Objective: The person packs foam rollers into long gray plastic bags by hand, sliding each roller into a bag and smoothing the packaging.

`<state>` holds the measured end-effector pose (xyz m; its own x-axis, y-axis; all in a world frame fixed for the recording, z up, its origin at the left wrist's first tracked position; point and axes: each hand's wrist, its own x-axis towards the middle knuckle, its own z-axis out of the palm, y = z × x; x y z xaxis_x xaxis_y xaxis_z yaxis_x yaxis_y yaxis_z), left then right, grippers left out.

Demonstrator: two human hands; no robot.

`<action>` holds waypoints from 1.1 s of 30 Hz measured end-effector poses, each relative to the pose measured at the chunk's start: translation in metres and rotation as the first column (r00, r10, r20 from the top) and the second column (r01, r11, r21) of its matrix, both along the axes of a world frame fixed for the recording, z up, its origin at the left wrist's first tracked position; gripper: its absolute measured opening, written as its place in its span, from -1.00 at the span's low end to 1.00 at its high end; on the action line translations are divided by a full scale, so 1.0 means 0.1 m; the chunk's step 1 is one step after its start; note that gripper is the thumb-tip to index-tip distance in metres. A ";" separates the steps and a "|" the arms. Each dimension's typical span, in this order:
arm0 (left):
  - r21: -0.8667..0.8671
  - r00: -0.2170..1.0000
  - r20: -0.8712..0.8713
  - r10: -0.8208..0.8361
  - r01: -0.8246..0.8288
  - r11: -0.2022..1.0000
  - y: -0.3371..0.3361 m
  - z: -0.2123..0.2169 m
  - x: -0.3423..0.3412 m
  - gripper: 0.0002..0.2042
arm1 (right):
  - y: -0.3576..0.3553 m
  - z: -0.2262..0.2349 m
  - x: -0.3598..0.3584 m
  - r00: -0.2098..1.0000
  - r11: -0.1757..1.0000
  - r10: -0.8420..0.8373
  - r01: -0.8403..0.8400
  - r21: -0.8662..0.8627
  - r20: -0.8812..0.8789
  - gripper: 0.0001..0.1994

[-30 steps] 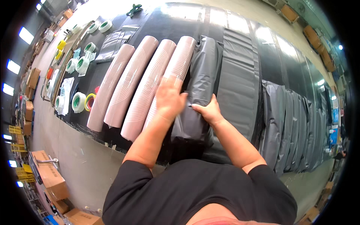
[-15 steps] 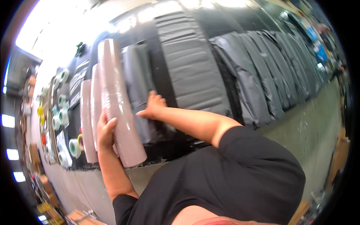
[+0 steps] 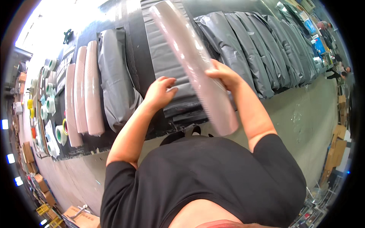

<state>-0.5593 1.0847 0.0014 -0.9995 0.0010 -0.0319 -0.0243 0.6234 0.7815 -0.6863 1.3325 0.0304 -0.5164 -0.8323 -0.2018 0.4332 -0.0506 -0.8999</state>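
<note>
My right hand [image 3: 225, 76] grips the right side of a long roll wrapped in clear, shiny film [image 3: 192, 64], pinkish-beige in colour. The roll is tilted, its near end toward my body, above a flat grey plastic sheet [image 3: 161, 45] on the table. To the left of the roll, my left hand [image 3: 162, 93] is apart from it, fingers loosely bent and spread, holding nothing. A folded grey plastic bundle [image 3: 114, 76] lies left of that hand. Beside it, three similar wrapped rolls [image 3: 93, 91] lie side by side.
Several folded grey plastic bundles [image 3: 232, 41] overlap in a row along the right of the black table [image 3: 138, 57]. Tape rolls [image 3: 61, 135] stand at the left end. Cardboard boxes [image 3: 334, 148] are on the floor at right. People are in the far right background.
The held roll has swung from the left, over the grey bundle, to above the flat grey sheet. My left hand has let go of it, and my right hand now grips it.
</note>
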 end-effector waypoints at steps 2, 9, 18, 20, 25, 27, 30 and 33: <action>-0.300 0.976 0.009 -0.220 0.212 0.930 0.21 -0.21 -0.03 -0.59 | 0.46 0.16 0.24 0.972 0.976 -0.129 0.160 0.149 -0.198 -0.09; -0.713 0.947 0.194 -0.256 0.315 0.627 0.49 -0.42 -0.05 -0.73 | 1.35 0.08 1.05 0.984 0.927 -0.166 0.180 0.328 -0.070 0.05; -0.248 0.996 0.091 -0.011 0.034 0.968 0.21 -0.50 -0.22 -0.76 | 1.63 -0.04 1.63 0.951 0.920 -0.022 0.139 0.366 -0.307 0.13; 0.045 0.903 0.389 0.183 -0.217 0.975 0.06 -0.59 -0.42 -0.68 | 1.66 -0.04 1.68 0.897 0.846 0.094 0.156 0.510 -0.431 0.14; 0.133 0.889 0.378 0.260 -0.330 0.935 -0.01 -0.57 -0.55 -0.73 | 1.45 0.16 1.70 0.798 0.549 0.391 0.197 0.812 -0.458 0.15; -0.155 0.988 -0.065 0.141 -0.150 0.976 0.28 -0.29 -0.43 -0.77 | 1.43 0.20 1.73 0.816 0.557 0.380 0.175 0.812 -0.436 0.13; -0.526 0.880 -0.419 -0.223 -0.036 0.850 0.53 -0.02 -0.14 -0.87 | 1.40 0.18 1.67 0.938 0.724 0.223 0.022 0.689 -0.264 0.12; -0.518 0.723 -0.610 -0.323 -0.056 0.854 0.50 -0.02 0.11 -0.75 | 1.31 0.19 1.72 0.986 0.899 0.017 -0.087 0.430 0.164 0.08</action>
<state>-0.5487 1.1350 -0.0005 -0.7451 0.3106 0.5902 0.4855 0.8594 0.1607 -0.5143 1.4636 0.0494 -0.4085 -0.6685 -0.6215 0.5577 0.3562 -0.7497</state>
